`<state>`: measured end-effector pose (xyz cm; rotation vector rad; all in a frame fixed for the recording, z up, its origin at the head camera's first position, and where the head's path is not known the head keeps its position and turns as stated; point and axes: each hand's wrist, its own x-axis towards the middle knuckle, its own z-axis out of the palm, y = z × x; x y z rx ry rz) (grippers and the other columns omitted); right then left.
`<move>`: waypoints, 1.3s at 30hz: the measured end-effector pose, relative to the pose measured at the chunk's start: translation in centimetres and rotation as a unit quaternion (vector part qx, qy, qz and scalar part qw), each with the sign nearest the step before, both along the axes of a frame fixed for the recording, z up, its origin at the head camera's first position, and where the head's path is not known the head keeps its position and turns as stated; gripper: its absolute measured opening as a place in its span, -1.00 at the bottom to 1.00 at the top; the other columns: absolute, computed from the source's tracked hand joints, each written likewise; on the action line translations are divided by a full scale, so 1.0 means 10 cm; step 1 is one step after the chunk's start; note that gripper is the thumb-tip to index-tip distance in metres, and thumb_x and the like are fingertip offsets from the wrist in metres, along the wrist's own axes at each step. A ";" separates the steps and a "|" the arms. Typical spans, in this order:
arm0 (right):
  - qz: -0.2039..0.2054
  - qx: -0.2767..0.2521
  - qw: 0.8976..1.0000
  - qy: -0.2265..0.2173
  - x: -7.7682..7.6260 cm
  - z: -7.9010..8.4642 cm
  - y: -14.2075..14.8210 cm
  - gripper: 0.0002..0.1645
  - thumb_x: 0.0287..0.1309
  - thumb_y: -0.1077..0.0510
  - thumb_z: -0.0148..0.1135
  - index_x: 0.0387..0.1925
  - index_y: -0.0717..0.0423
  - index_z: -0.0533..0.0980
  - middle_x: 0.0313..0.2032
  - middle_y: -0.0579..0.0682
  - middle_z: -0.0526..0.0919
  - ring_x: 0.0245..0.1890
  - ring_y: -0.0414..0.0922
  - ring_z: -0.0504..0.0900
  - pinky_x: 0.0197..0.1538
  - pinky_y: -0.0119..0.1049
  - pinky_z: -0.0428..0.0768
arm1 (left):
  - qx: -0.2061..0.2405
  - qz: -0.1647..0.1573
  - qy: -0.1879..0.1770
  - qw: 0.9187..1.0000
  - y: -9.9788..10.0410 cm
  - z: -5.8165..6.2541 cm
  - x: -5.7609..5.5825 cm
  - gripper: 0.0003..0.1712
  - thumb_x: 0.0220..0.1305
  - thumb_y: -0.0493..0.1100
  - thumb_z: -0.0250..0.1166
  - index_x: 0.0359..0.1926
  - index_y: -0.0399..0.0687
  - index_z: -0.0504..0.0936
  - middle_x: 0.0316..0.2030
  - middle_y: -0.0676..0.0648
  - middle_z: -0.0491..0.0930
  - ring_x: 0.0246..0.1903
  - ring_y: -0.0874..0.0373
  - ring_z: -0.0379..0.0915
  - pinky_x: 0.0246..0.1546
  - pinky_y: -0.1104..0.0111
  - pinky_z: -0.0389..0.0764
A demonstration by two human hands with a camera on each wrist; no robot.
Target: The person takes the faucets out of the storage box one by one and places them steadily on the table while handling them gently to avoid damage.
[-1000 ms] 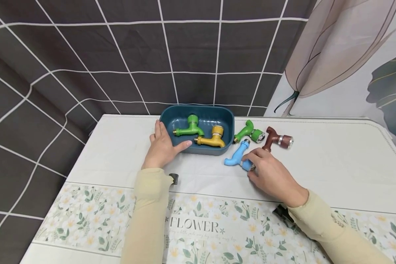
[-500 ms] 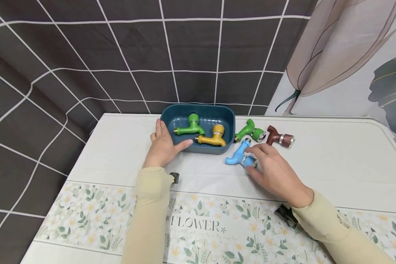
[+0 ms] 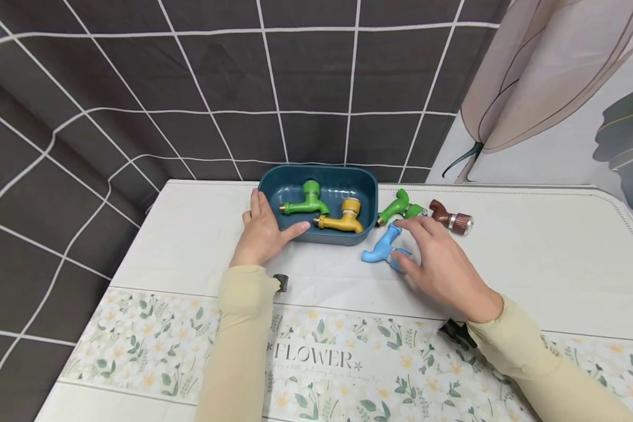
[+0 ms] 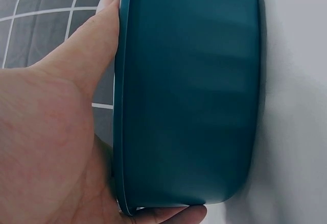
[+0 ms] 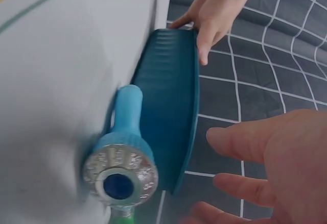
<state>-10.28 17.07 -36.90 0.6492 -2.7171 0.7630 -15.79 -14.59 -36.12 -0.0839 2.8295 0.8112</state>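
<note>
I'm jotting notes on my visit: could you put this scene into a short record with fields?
Basin: dark teal, on the table
In the basin: one green tap, one yellow tap
Right of the basin: blue tap, second green tap, brown tap
Left hand: on the basin's left end
Right hand: over the blue tap, not gripping it

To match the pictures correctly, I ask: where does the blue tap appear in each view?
Head: the blue tap sits right of and slightly below centre, near the right hand.
Left wrist: not in it.
Right wrist: the blue tap, lower left, seen nearly end-on.
Landmark in all three: the dark teal basin.
</note>
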 end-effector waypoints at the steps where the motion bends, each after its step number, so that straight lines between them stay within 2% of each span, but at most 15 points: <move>1: 0.001 -0.001 1.000 0.001 -0.01 0.02 -0.01 -0.39 0.15 0.19 0.44 0.23 0.22 0.49 0.11 0.18 0.54 0.15 0.16 0.46 0.19 0.11 0.42 | 0.000 0.001 0.000 1.000 0.00 0.00 0.00 0.43 0.22 0.42 0.29 0.54 -0.36 -0.43 0.57 -0.21 -0.57 0.46 -0.30 -0.20 0.32 0.00 0.29; 9: 0.013 -0.013 1.000 -0.002 -0.14 0.15 -0.09 -0.44 0.20 0.19 0.40 0.22 0.21 0.49 0.14 0.23 0.52 0.14 0.18 0.46 0.12 0.14 0.43 | -0.004 0.002 0.003 1.000 -0.02 0.00 -0.01 0.43 0.22 0.42 0.28 0.54 -0.37 -0.42 0.57 -0.22 -0.56 0.46 -0.31 -0.19 0.32 -0.01 0.28; 14: 0.011 -0.006 1.000 -0.005 -0.22 0.22 -0.15 -0.42 0.21 0.16 0.40 0.23 0.23 0.49 0.16 0.25 0.50 0.16 0.18 0.45 0.17 0.15 0.43 | -0.005 0.001 0.002 1.000 -0.02 -0.01 -0.01 0.43 0.22 0.42 0.28 0.54 -0.37 -0.42 0.57 -0.22 -0.56 0.46 -0.32 -0.19 0.32 -0.01 0.29; 18: 0.009 -0.002 1.000 -0.010 -0.29 0.28 -0.22 -0.42 0.23 0.13 0.40 0.24 0.24 0.49 0.16 0.26 0.50 0.15 0.18 0.46 0.12 0.15 0.50 | -0.002 0.000 0.000 1.000 -0.02 -0.01 -0.01 0.43 0.22 0.42 0.28 0.54 -0.37 -0.43 0.57 -0.22 -0.57 0.46 -0.31 -0.21 0.31 0.00 0.30; 25: 0.007 0.003 0.999 -0.032 -0.37 0.35 -0.30 -0.40 0.24 0.10 0.39 0.26 0.21 0.48 0.19 0.23 0.49 0.17 0.15 0.47 0.09 0.10 0.53 | 0.001 -0.002 -0.001 1.000 0.01 -0.01 0.00 0.43 0.22 0.42 0.28 0.54 -0.36 -0.43 0.57 -0.21 -0.57 0.46 -0.32 -0.19 0.30 -0.01 0.31; 28: 0.010 0.001 0.999 -0.039 -0.42 0.37 -0.32 -0.41 0.26 0.11 0.38 0.26 0.21 0.48 0.20 0.23 0.49 0.17 0.14 0.47 0.13 0.10 0.52 | 0.000 -0.001 0.000 1.000 0.01 0.00 0.00 0.43 0.23 0.42 0.28 0.54 -0.36 -0.43 0.57 -0.21 -0.57 0.46 -0.31 -0.20 0.30 -0.01 0.31; 35: 0.025 -0.006 0.998 -0.059 -0.53 0.36 -0.33 -0.44 0.29 0.14 0.34 0.28 0.20 0.47 0.18 0.21 0.49 0.02 0.11 0.54 0.00 0.05 0.56 | -0.003 0.001 -0.004 1.000 0.01 0.00 0.00 0.43 0.22 0.42 0.28 0.54 -0.35 -0.43 0.57 -0.19 -0.58 0.47 -0.30 -0.22 0.30 0.00 0.32; 39: 0.029 -0.004 0.997 -0.073 -0.59 0.37 -0.35 -0.41 0.28 0.12 0.36 0.29 0.17 0.46 0.20 0.19 0.46 0.02 0.10 0.55 -0.02 0.01 0.59 | -0.004 0.002 -0.005 1.000 0.01 0.00 0.00 0.43 0.22 0.42 0.28 0.55 -0.34 -0.44 0.57 -0.19 -0.59 0.47 -0.30 -0.22 0.31 0.00 0.31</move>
